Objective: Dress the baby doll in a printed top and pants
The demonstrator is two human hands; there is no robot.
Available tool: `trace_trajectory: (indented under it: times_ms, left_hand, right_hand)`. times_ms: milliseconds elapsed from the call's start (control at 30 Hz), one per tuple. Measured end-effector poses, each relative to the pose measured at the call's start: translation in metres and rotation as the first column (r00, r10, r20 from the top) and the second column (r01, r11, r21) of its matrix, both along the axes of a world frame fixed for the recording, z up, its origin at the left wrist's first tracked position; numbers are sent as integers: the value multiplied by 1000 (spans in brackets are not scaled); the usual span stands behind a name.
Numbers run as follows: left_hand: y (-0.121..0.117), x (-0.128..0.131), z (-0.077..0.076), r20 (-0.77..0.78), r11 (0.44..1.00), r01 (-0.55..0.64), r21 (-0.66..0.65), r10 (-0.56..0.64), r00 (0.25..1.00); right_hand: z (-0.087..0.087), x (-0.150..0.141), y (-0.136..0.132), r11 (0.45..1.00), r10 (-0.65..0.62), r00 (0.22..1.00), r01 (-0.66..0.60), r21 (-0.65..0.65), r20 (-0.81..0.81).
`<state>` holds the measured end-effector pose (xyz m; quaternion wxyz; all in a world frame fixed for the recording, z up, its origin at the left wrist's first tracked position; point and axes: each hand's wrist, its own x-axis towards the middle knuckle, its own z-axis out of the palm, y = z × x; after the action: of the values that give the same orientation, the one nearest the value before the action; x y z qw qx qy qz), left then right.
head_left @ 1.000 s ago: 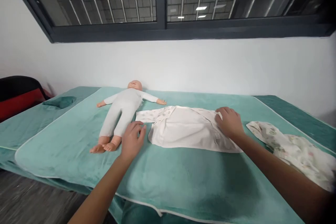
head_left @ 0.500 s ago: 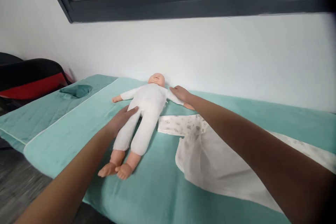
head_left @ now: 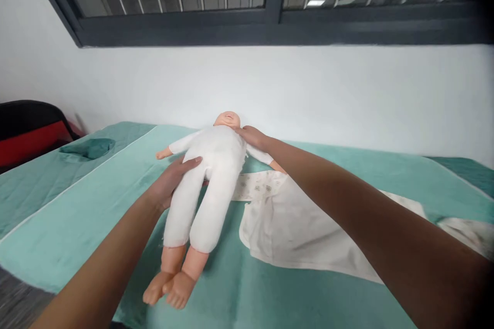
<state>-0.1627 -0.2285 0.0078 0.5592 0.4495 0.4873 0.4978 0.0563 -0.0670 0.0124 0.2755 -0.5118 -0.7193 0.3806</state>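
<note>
A baby doll [head_left: 218,151] with a white cloth body and bare plastic head, hands and feet lies face up, its feet toward me. My left hand [head_left: 173,177] grips it at the hip and upper thigh, thumb across the front, the other fingers mostly hidden beneath. At the doll's shoulder, close to the neck, my right hand [head_left: 252,136] holds on, its fingers partly out of sight behind. The lower body looks slightly raised off the bed. Right of the doll, a white baby shirt [head_left: 301,231] with small printed figures is spread out, partly covered by my right forearm.
Green padded bed [head_left: 96,200] supports everything, with a face hole [head_left: 88,148] at its left end. Behind it runs a white wall [head_left: 347,92] below a dark-framed barred window [head_left: 173,31]. A black and red chair [head_left: 31,133] stands at left.
My right hand has shifted from the doll's upper arm inward to its shoulder by the neck. The doll's hips and legs have come up nearer to me. The view has tilted upward a little.
</note>
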Motion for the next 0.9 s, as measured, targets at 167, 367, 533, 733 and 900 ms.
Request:
trace_trajectory:
  times_ms: [167, 367, 533, 733, 900]
  left_hand:
    - [-37, 92, 37, 72, 990, 79, 118, -88, 994]
    - [-83, 204, 43, 157, 980, 143, 141, -165, 974]
    - [-106, 256, 13, 181, 981, 177, 77, -189, 965]
    - [-111, 268, -40, 169, 994, 107, 16, -108, 980]
    - [-98, 258, -70, 100, 1000, -16, -2, 16, 995]
  right_hand:
    - [71, 92, -49, 996, -85, 996, 85, 37, -1]
    - [98, 202, -113, 973, -228, 973, 226, 47, 34]
    - [66, 248, -145, 952, -307, 948, 307, 14, 83]
    - [21, 244, -152, 965, -261, 950, 263, 6, 172]
    - [8, 233, -132, 968, -249, 920, 246, 48, 303]
